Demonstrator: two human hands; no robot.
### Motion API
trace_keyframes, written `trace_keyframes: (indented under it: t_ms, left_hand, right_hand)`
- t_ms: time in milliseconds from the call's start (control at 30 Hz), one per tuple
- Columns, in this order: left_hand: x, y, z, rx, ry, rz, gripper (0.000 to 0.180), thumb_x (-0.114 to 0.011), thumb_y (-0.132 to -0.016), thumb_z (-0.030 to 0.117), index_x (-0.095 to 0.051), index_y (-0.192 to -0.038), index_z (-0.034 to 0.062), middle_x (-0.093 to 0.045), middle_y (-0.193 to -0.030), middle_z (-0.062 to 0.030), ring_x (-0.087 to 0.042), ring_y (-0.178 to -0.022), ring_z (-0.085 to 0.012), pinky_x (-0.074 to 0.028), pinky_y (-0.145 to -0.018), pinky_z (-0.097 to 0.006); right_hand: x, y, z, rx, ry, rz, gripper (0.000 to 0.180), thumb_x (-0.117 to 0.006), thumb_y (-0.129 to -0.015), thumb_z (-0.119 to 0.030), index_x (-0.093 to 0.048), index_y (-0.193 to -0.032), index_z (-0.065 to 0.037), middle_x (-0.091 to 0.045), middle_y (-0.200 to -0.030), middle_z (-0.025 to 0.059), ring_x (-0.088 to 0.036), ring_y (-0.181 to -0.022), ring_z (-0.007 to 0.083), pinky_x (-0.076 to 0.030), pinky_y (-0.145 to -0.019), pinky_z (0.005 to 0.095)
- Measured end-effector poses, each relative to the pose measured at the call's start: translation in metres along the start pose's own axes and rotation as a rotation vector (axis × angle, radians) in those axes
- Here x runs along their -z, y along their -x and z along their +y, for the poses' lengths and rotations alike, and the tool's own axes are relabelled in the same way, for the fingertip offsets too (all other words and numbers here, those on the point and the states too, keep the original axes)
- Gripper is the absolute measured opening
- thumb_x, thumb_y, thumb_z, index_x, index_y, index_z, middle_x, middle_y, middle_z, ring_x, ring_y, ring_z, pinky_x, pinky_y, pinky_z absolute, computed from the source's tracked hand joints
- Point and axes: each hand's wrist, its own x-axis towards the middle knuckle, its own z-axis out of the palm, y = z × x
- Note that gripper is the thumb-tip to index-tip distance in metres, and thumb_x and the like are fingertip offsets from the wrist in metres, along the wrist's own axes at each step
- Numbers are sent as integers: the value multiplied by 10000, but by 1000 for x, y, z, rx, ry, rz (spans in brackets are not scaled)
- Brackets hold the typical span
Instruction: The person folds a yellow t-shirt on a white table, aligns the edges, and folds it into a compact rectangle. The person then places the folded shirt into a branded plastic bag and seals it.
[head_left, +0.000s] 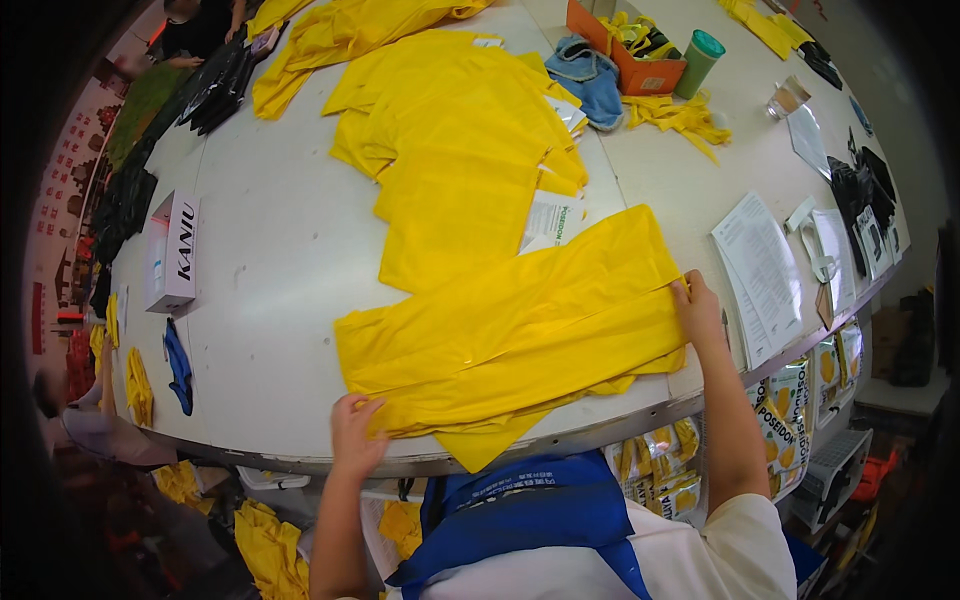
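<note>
A folded yellow garment point(510, 330) of thin, smooth cloth lies crosswise along the table's near edge, with a pointed flap hanging over that edge. At its near left corner is my left hand point(356, 438), fingers closed on the cloth. My right hand point(702, 312) pinches the garment's right end, thumb and fingertips at the border. Just beyond lies a spread stack of similar yellow garments point(460, 150), with a white printed sheet point(552, 220) partly tucked beneath its right side.
The pale table point(270, 250) carries a white box point(172, 252) at left and papers point(760, 275) at right. Far right stand an orange box point(645, 75), a green cup point(700, 62) and a blue cloth point(585, 85). Packed yellow bags point(785, 420) sit below. Another person point(195, 25) is far left.
</note>
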Motion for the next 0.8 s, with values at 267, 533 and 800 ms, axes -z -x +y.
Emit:
trace_keyframes:
  t_ms: [267, 533, 800]
  left_hand:
    - [-94, -140, 138, -470, -155, 91, 468, -589, -750, 100, -563, -1217, 109, -560, -1080, -122, -549, -933, -310, -467, -794, -421]
    - [-76, -158, 150, -534, -38, 31, 407, -564, -759, 97, -600, -1164, 121, -533, -831, -73, -571, -712, -242, -487, -541, -361]
    - [-102, -133, 142, -729, -97, -138, 443, -540, -766, 99, -600, -1202, 151, -524, -799, -62, -574, -721, -234, -483, -573, -358]
  right_hand:
    - [22, 28, 20, -94, -765, -347, 286, -614, -869, -90, -566, -1145, -29, -621, -1021, 48, -563, -931, 150, -430, -865, 275]
    - [9, 20, 6, -162, -415, -24, 316, -655, -857, -172, -569, -1108, 1, -612, -911, 94, -572, -831, 166, -463, -751, 269]
    - [29, 20, 6, -670, -1113, -250, 395, -633, -864, -243, -550, -1153, 13, -623, -935, 117, -575, -808, 191, -451, -722, 301]
